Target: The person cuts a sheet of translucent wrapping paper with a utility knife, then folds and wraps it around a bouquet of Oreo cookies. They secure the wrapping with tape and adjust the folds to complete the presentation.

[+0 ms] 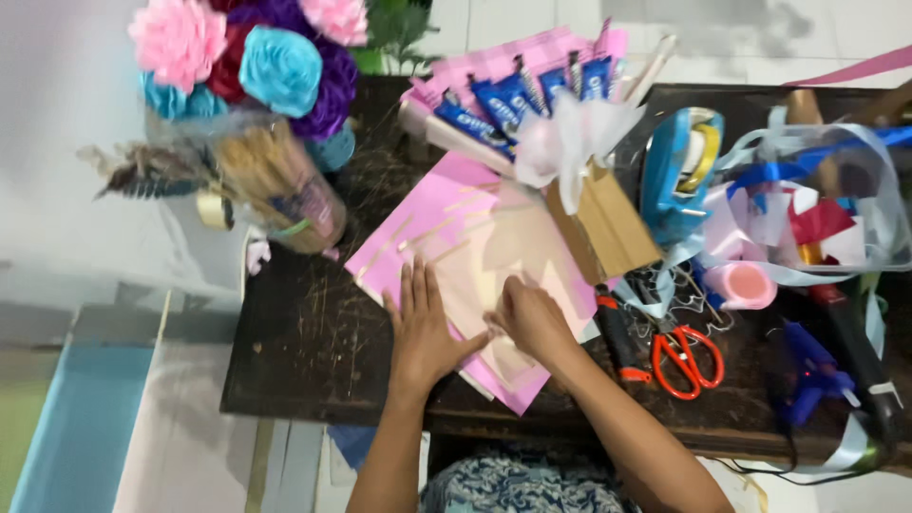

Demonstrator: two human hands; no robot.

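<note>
Head view: left hand (421, 328) flat, open on pink paper (456, 242); right hand (534, 318) pinching its fold, half-creased; scissors (686, 359) unused on surface (304, 351).

Bare forearms without sleeves; a blue-and-white patterned garment covers the lap.

Found bare wood on the dark scratched wooden table (304, 351) left of the flat left hand (421, 328), open to the near left corner. Blocked further back on that side by the clear wrapped bunch of pink, blue and purple paper flowers (261, 114). Crowded close on the right of the right hand (532, 318) by the red-handled black cutter (617, 334) and the orange-handled scissors (686, 356). Hemmed behind the stacked pink paper sheets (446, 237) by the brown cardboard box (603, 228) and the blue tape dispenser (679, 176). Cluttered at the far right by the blue glue gun (807, 375) and tangled pale ribbons (836, 209).
</note>
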